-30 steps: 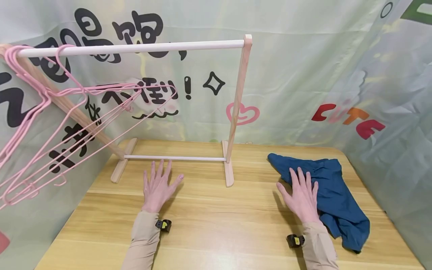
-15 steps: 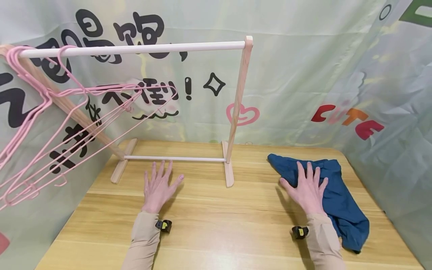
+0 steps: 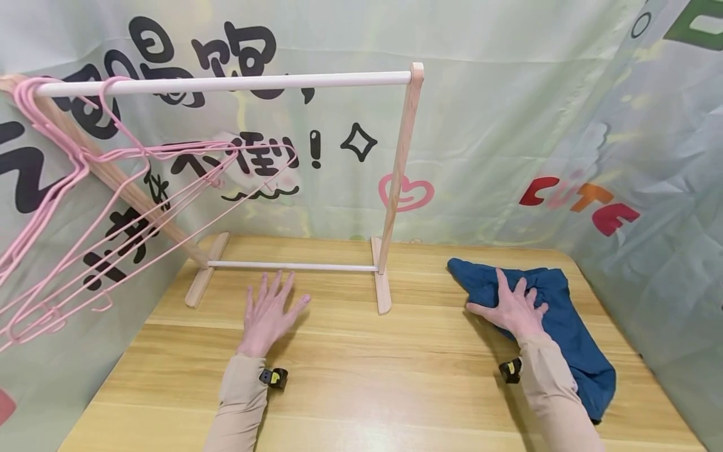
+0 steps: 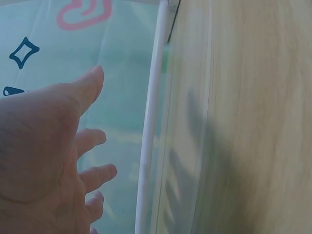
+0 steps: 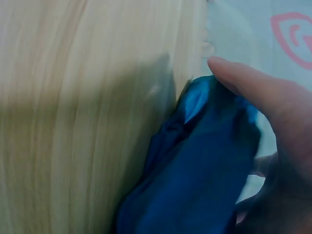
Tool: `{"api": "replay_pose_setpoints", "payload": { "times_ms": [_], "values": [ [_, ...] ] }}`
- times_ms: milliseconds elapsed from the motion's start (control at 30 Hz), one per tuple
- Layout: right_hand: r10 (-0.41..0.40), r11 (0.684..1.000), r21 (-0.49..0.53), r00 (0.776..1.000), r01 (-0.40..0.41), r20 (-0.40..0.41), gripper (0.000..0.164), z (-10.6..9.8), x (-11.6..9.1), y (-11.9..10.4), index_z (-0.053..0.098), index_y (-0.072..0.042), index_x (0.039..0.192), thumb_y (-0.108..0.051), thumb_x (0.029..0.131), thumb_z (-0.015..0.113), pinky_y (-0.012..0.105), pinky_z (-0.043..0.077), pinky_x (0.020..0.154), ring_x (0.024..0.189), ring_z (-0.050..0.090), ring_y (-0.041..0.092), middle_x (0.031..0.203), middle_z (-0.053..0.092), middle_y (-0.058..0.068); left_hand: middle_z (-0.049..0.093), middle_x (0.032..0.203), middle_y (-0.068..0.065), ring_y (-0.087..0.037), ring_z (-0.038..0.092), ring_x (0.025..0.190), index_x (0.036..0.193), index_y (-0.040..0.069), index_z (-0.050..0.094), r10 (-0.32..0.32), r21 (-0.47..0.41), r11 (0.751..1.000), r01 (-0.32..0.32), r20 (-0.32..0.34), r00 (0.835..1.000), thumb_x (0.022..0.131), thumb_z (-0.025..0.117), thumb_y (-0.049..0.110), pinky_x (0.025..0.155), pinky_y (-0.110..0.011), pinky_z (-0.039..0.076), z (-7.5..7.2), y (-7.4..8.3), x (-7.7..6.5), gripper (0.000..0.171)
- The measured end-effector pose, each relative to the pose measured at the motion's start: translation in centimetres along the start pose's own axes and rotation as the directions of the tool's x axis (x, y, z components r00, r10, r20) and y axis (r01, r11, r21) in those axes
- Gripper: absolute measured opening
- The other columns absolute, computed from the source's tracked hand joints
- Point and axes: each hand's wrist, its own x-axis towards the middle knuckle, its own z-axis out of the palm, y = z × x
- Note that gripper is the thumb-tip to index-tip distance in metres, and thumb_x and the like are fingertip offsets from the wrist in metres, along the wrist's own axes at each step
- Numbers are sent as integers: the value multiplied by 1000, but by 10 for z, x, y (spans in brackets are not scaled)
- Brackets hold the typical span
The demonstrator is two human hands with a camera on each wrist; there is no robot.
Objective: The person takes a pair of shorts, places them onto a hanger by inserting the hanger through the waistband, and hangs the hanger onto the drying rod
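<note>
A dark blue, crumpled garment [image 3: 576,333] lies on the right side of the table; its kind is hard to tell. Over its upper left part my right hand [image 3: 516,311] has its fingers spread and slightly bent, touching or just above the cloth. The right wrist view has the thumb [image 5: 248,83] held straight beside the blue cloth [image 5: 195,165], with the other fingers partly hidden behind it. My left hand [image 3: 270,320] is empty, fingers spread, in front of the rack's lower white bar [image 3: 294,266]. That bar also appears beyond the fingers in the left wrist view.
A wooden rack with a white top rod [image 3: 254,81] stands at the back left of the table [image 3: 361,383]. Several pink hangers [image 3: 121,150] hang from the rod's left end. Printed fabric walls [image 3: 480,125] enclose the back and sides.
My right hand has moved right over the blue garment, and its fingers have bent more towards the cloth. The left hand has barely shifted.
</note>
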Motion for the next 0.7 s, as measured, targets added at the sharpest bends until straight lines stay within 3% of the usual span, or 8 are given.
{"api": "replay_pose_setpoints", "payload": {
  "times_ms": [167, 400, 533, 700],
  "values": [
    [34, 999, -42, 997, -32, 65, 118, 0, 10, 4, 3, -3, 160, -66, 83, 68, 87, 9, 102, 137, 2, 76, 152, 1, 53, 18, 167, -18, -45, 5, 156, 160, 17, 25, 19, 0, 1000, -19, 5, 1000, 102, 43, 58, 122, -67, -2, -1, 1, -1, 73],
    [29, 995, -96, 995, -20, 92, 87, 3, 20, 9, 20, -1, 156, -44, 94, 63, 85, 14, 103, 135, 19, 72, 149, 21, 48, 20, 167, -18, -44, 5, 156, 160, 18, 27, 38, -13, 999, -38, 28, 999, 103, 45, 56, 122, -66, -2, 0, 3, -1, 71],
    [-20, 990, -139, 999, 24, 32, 69, 5, 22, 10, 32, 2, 151, -24, 94, 62, 81, 26, 101, 126, 35, 71, 145, 35, 45, 21, 167, -19, -44, 5, 156, 159, 18, 28, 42, -14, 999, -42, 28, 999, 103, 46, 55, 123, -66, -2, 1, 3, 0, 70],
    [-90, 987, -142, 993, 78, -81, 58, 8, 21, 11, 43, 5, 143, -6, 90, 61, 72, 45, 87, 108, 51, 67, 134, 49, 45, 22, 167, -18, -44, 6, 156, 159, 18, 29, 43, -14, 999, -43, 25, 999, 102, 45, 56, 123, -66, -1, 2, 2, -1, 70]
  ]
}}
